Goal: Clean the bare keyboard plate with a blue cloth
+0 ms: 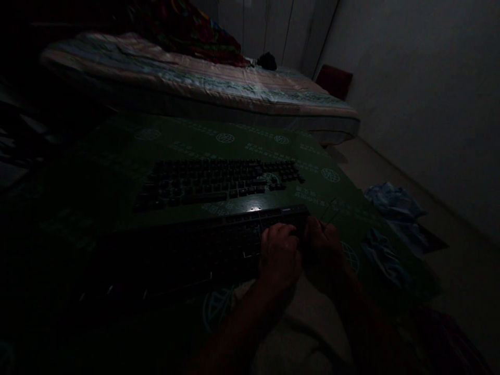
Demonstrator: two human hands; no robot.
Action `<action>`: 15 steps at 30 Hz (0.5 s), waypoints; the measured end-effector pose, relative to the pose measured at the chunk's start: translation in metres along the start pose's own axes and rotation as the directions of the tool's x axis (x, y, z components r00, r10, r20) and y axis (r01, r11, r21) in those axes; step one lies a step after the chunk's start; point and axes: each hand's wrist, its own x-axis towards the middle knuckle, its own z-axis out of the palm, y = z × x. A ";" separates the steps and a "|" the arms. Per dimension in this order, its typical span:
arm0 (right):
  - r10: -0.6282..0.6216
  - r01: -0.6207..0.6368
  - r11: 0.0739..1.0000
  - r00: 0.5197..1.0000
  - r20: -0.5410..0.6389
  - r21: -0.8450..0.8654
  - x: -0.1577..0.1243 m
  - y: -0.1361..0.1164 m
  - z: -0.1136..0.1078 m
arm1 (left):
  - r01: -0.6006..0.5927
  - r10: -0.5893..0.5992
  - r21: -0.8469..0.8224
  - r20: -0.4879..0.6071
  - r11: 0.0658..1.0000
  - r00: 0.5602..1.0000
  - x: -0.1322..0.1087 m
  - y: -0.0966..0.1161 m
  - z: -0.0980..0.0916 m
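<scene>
The room is very dark. A black keyboard body (219, 239) lies on a green printed mat (242, 140) in front of me. My left hand (279, 255) rests on its right end, fingers curled onto the key area. My right hand (324, 247) is closed at the keyboard's right corner, pinching a thin wire tool (331, 211) that sticks up from it. Beyond the keyboard, several loose black keycaps (219, 179) are laid out in rows on the mat.
A low mattress (203, 83) with a patterned sheet and a heap of coloured cloth (191, 28) lies behind the mat. Blue cloths (392, 200) lie on the floor at the right. A wall runs along the right side.
</scene>
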 end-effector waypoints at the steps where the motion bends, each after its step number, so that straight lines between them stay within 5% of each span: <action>1: 0.005 -0.005 1.000 1.000 -0.004 0.006 0.000 0.000 0.000 | -0.006 0.006 -0.001 0.005 1.000 1.000 0.000 0.000 0.000; 15: 0.026 -0.009 0.991 0.992 -0.126 0.130 0.005 -0.005 -0.003 | 0.016 -0.016 -0.032 -0.014 0.999 1.000 -0.002 0.002 0.000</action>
